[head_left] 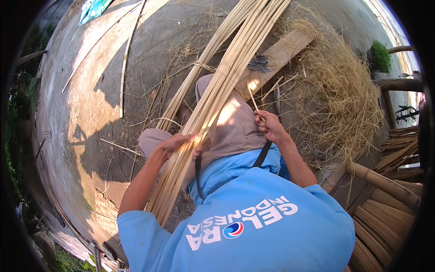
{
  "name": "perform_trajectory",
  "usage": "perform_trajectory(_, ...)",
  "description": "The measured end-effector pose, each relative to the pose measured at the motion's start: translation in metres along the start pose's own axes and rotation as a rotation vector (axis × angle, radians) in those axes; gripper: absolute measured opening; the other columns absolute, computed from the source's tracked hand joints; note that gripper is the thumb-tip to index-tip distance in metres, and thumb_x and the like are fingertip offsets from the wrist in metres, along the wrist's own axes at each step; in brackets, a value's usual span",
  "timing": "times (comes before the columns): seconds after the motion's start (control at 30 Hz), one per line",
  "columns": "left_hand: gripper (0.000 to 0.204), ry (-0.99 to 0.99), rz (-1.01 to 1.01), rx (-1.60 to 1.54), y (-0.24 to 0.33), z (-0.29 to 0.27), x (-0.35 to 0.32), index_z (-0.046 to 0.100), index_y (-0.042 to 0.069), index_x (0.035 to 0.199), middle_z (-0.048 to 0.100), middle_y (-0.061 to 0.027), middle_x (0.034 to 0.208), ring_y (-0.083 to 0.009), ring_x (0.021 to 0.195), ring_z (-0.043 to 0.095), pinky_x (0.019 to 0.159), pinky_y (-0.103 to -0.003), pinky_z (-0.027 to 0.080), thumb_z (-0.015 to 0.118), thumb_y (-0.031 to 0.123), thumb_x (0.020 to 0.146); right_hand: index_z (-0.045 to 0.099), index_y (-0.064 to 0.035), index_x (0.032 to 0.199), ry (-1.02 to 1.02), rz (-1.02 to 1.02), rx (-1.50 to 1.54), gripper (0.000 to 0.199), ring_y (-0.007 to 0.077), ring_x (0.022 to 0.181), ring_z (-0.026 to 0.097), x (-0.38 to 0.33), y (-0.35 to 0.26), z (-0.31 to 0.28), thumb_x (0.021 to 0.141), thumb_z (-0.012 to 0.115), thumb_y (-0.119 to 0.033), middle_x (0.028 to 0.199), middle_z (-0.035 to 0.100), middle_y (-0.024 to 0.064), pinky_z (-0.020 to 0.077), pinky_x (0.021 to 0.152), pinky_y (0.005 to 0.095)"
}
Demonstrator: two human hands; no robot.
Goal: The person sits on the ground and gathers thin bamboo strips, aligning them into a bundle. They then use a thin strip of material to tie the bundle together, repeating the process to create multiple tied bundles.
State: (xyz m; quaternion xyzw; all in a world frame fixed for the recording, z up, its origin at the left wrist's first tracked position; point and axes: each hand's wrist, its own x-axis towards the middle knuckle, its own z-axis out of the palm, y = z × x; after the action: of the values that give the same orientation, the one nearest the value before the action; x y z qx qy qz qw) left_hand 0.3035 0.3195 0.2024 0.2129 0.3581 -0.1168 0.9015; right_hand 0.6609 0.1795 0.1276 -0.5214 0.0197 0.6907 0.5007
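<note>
A long bundle of bamboo strips was laid across the lap, running from the lower centre to the top centre of the frame. The left hand was closed around the bundle near its lower end. The right hand, at centre right, had its fingers pinched shut on a single thin strip. Loose shavings were heaped at the right. A sharp strip edge could have cut the fingers; the loosely held bundle could have slid off the lap.
</note>
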Motion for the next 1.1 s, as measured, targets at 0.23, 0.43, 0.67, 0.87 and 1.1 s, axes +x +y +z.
perform_trajectory(0.23,0.04,0.22,0.005,0.057,0.03,0.036,-0.032,0.059,0.001,0.114,0.064,-0.0104,0.084,-0.019,0.069,0.062,0.062,-0.032,0.054,0.072,0.031,0.091,0.053,-0.0061,0.113,-0.283,0.035,-0.407,0.018,0.0017,0.047,0.036,-0.011,0.006,0.097,0.102,0.056,-0.021,0.077,0.062,0.0034,0.0247,0.039,0.0193)
perform_trajectory(0.43,0.037,0.225,0.063,0.113,0.026,0.038,-0.028,0.06,0.003,0.112,0.067,-0.011,0.086,-0.0188,0.067,0.067,0.059,-0.031,0.057,0.071,0.032,0.092,0.058,-0.0035,0.117,-0.616,0.03,-0.653,0.027,0.0055,0.058,0.053,-0.022,0.026,0.145,0.102,0.058,-0.025,0.076,0.065,0.0046,0.0373,0.049,0.0229)
perform_trajectory(0.67,0.041,0.252,0.077,0.14,0.011,0.035,-0.014,0.054,0.003,0.12,0.066,-0.009,0.086,-0.0169,0.068,0.068,0.059,-0.029,0.058,0.07,0.027,0.092,0.067,0.0002,0.1,-0.489,-0.352,-1.377,0.024,0.0306,0.082,0.068,-0.057,0.005,0.098,0.095,0.064,-0.023,0.084,0.069,0.0183,0.0509,0.072,0.0399)
perform_trajectory(0.87,0.038,0.259,0.171,0.242,-0.008,0.028,0.003,0.053,0.006,0.113,0.065,-0.009,0.086,-0.0168,0.068,0.068,0.061,-0.03,0.058,0.073,0.03,0.091,0.068,-0.0002,0.099,-0.478,-0.759,-1.355,0.017,0.0349,0.082,0.065,-0.063,-0.019,0.124,0.094,0.061,-0.014,0.088,0.068,0.0175,0.0501,0.077,0.043)
perform_trajectory(1.1,0.033,0.21,0.295,0.377,-0.015,0.023,0.008,0.057,0.004,0.11,0.068,-0.0088,0.088,-0.0154,0.07,0.068,0.062,-0.031,0.058,0.067,0.033,0.097,0.068,-0.0054,0.093,-0.738,-1.154,-1.452,0.012,0.0319,0.093,0.063,-0.024,-0.016,0.178,0.083,0.063,-0.01,0.092,0.065,0.0099,0.0511,0.083,0.0415)
